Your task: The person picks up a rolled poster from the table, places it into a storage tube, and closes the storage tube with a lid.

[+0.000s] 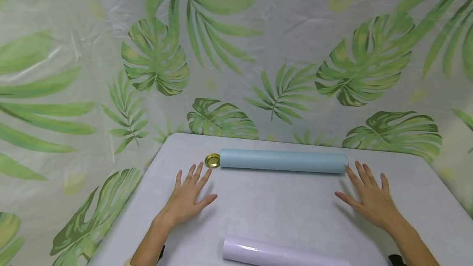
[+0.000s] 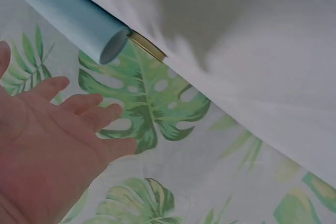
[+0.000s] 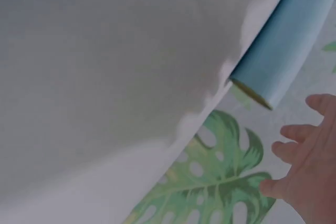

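A light blue tube [image 1: 283, 161] lies across the far part of the white table. At its left end sits a round gold lid [image 1: 212, 160], also seen edge-on as a gold rim [image 2: 148, 46] in the left wrist view. My left hand [image 1: 188, 202] is spread with straight fingers, its fingertips just below the lid. My right hand [image 1: 371, 200] is spread too, fingertips close to the tube's right end. Neither hand holds anything. In the left wrist view the blue tube's near end [image 2: 114, 45] shows a greyish face; in the right wrist view its other end has a gold edge [image 3: 251, 94].
A glossy pale lilac tube [image 1: 281, 253] lies at the near edge of the view, between the forearms, partly cut off. Behind the white table [image 1: 281, 204] hangs a sheet [image 1: 288, 52] printed with green leaves, which also drops down along the table's left side.
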The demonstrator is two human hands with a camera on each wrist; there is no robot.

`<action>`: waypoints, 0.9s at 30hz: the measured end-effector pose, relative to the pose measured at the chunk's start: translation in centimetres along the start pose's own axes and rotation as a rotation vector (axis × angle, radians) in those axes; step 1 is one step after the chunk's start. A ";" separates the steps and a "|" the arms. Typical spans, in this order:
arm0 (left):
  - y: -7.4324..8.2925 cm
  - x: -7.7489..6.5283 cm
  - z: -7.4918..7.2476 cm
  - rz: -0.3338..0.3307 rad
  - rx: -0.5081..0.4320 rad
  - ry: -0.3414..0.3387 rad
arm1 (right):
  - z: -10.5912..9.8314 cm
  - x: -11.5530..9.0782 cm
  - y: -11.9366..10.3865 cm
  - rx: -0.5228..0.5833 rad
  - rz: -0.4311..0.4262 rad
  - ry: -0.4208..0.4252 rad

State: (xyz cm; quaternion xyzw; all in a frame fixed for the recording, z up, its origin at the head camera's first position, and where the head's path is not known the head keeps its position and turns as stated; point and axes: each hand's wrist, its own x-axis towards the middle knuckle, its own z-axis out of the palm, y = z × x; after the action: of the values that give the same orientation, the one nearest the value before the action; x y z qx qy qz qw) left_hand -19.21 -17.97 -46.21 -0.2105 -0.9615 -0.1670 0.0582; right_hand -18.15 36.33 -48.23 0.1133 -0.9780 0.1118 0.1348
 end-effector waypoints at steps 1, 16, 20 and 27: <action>0.3 0.0 0.0 0.008 0.001 -0.007 | 0.0 0.3 -0.2 0.002 -0.005 0.000; 3.9 -0.5 0.8 0.147 0.003 -0.082 | 1.3 4.0 -3.2 0.030 -0.054 -0.028; 4.8 -0.7 1.0 0.181 -0.017 -0.099 | 1.8 4.7 -3.6 0.022 -0.054 -0.048; 6.4 -1.0 1.9 0.249 -0.048 -0.182 | 2.1 5.8 -3.9 0.005 -0.063 -0.037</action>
State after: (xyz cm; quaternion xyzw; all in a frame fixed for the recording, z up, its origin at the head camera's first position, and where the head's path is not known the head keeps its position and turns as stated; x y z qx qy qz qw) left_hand -15.67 -12.19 -46.21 -0.3438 -0.9249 -0.1617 -0.0137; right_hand -23.10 30.96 -47.75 0.1464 -0.9760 0.1079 0.1201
